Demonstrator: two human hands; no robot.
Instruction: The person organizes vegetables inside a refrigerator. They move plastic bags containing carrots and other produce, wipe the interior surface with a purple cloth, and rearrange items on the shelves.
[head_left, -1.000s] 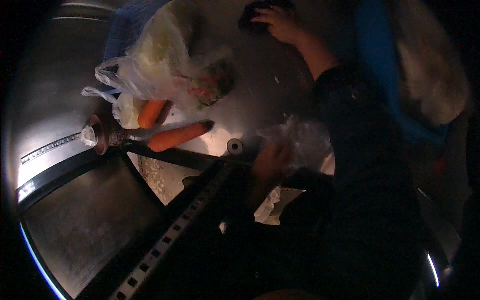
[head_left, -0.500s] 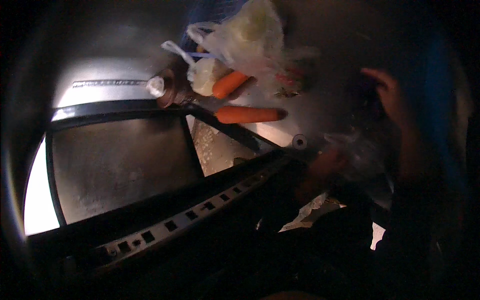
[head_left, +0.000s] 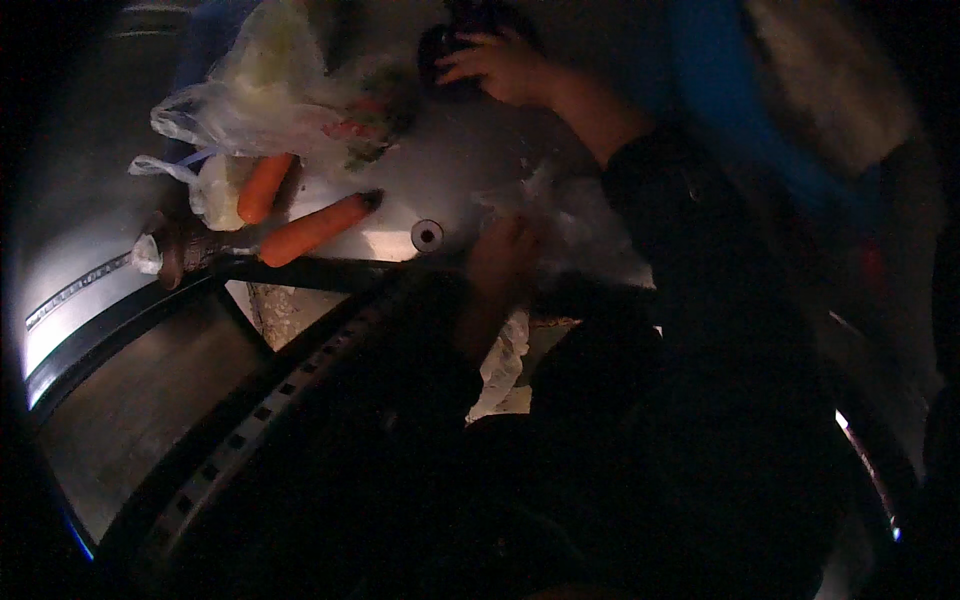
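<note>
My right hand [head_left: 505, 72] reaches to the far side of the metal surface. Its fingers are curved over a dark purple, rounded thing [head_left: 440, 62] too dim to name. Closer in, my left hand [head_left: 508, 250] is dim, its fingers bunched at the edge of a clear plastic bag [head_left: 590, 225]. Left of my hands lie two carrots: a whole-looking one [head_left: 315, 230] with a dark tip, and another [head_left: 264, 188] partly against a small bag with something pale [head_left: 218, 192] in it. Behind them sits a larger translucent bag [head_left: 265, 75] with pale contents.
Red and green produce [head_left: 365, 130] lies beside the larger bag. A small pale disc with a dark centre [head_left: 427, 236] is near the surface's front edge. A brown, ridged object [head_left: 180, 250] stands at left. On the far right, a blue rim [head_left: 730, 90] surrounds something pale.
The view has swung right, so the carrots and bags sit farther left in the picture. My right hand appears farther off, still at the dark purple thing. My left hand stays at the clear bag.
</note>
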